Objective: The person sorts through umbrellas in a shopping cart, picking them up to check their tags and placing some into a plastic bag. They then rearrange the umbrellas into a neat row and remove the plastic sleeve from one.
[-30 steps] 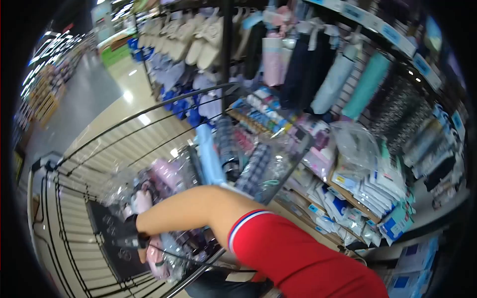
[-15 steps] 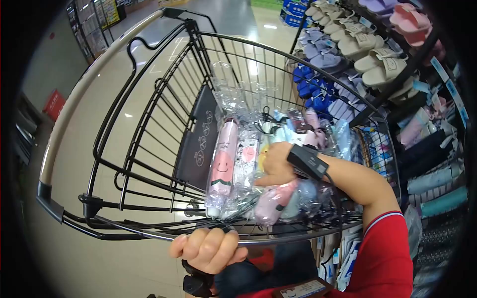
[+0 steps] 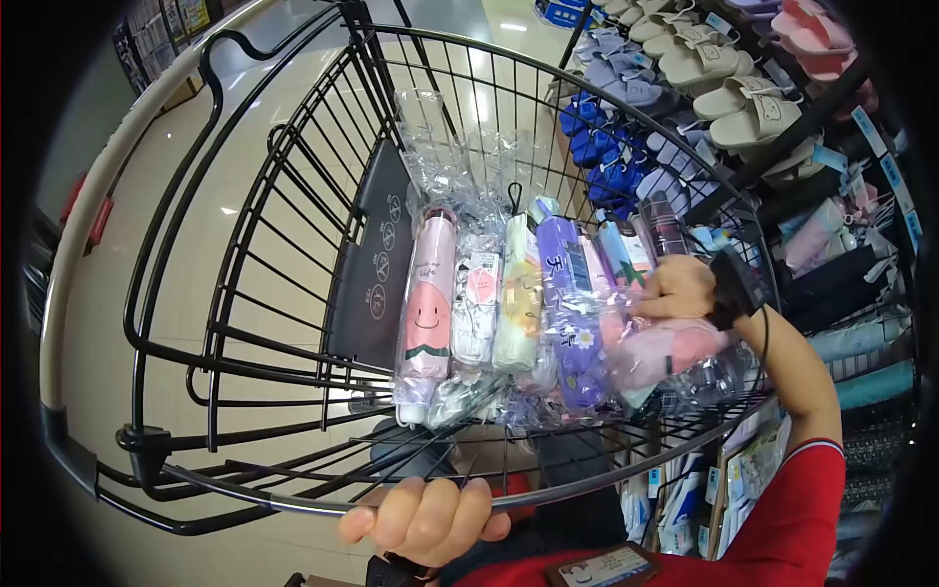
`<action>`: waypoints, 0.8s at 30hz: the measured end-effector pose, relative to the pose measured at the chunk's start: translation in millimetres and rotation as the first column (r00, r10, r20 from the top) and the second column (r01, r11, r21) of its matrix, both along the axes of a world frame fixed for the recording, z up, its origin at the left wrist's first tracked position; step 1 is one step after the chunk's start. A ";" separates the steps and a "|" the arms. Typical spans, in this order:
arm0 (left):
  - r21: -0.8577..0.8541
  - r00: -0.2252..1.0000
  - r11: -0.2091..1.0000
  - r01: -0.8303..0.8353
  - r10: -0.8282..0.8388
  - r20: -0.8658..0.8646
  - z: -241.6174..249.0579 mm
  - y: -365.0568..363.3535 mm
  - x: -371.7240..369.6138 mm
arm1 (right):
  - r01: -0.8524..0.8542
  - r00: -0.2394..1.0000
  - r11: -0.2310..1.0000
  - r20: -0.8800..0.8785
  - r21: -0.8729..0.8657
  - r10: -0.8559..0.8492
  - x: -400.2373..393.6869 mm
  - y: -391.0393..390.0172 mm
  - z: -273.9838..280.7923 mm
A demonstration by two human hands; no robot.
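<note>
My left hand [image 3: 427, 520] is closed around the near metal rim of a black wire shopping cart [image 3: 279, 502]. Inside the cart, my right hand [image 3: 678, 291] is closed on a pink folded umbrella [image 3: 668, 357] in clear plastic, partly smeared by motion. To its left, several wrapped folded umbrellas lie side by side: a purple one with white flowers [image 3: 567, 338], a pale yellow-green one [image 3: 520, 318], a white patterned one [image 3: 474, 328] and a pink one with a smiling peach [image 3: 427, 308]. A dark plaid umbrella [image 3: 663, 227] lies beyond my right hand.
A grey plastic panel [image 3: 372, 259] stands at the cart's left inside, with crumpled clear wrap [image 3: 440, 161] beside it. Racks of slippers [image 3: 709, 64] rise at the right. Hanging packages [image 3: 675, 509] are below the cart's right side.
My right hand has moved right with the pink umbrella. The purple and yellow-green umbrellas now show in a row. My left hand stays on the rim, and the view has shifted.
</note>
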State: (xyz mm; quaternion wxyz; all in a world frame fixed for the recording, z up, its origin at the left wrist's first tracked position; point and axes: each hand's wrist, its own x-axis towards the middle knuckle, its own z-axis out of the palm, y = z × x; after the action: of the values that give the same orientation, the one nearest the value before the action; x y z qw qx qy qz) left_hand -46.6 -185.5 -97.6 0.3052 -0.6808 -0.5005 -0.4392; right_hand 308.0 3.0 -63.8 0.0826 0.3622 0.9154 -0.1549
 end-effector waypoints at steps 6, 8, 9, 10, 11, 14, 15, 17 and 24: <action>0.042 0.998 0.999 -0.023 0.021 0.061 -19.6 -2.3 6.8 | 0.385 0.922 0.923 -0.040 -0.017 -0.386 8.9 -31.3 30.7; 0.022 0.998 1.000 -0.012 0.010 0.062 -3.8 -4.6 5.2 | 0.264 0.956 0.941 -0.071 -0.212 -0.284 1.8 -39.4 41.6; -0.068 0.999 0.998 0.010 -0.008 0.031 6.7 -7.7 4.1 | 0.152 0.983 0.954 -0.057 -0.260 -0.173 -0.3 -42.2 43.6; -0.158 1.000 0.987 0.029 -0.029 0.000 12.3 -8.9 3.1 | 0.149 0.983 0.954 -0.062 -0.259 -0.171 -9.5 -51.5 48.9; -0.157 1.000 0.987 0.028 -0.029 -0.006 12.6 -7.9 2.7 | 0.002 0.998 0.989 0.067 -0.150 0.008 -22.5 -64.9 55.7; -0.099 0.999 0.995 0.033 -0.036 -0.026 8.4 -3.1 2.3 | -0.114 0.959 0.991 0.254 -0.067 0.127 -22.4 -69.9 53.8; -0.056 0.999 0.998 0.040 -0.040 -0.002 5.5 -0.9 3.3 | -0.074 0.948 0.995 0.305 -0.072 0.093 -18.5 -66.0 51.1; -0.010 0.998 0.999 0.051 -0.050 0.024 7.1 -0.6 2.7 | -0.085 0.943 0.996 0.324 0.002 0.080 -4.4 -59.4 38.8; -0.150 0.999 0.988 0.017 -0.022 -0.034 15.7 -7.7 2.1 | -0.330 0.843 0.854 0.532 0.402 0.076 37.5 -26.9 36.1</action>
State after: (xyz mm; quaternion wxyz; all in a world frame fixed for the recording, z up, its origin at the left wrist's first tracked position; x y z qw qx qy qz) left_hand -44.5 -193.2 -81.9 0.2578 -0.7144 -0.5200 -0.3909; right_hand 345.5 -23.9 -27.8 0.2400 0.2964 0.9058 0.1845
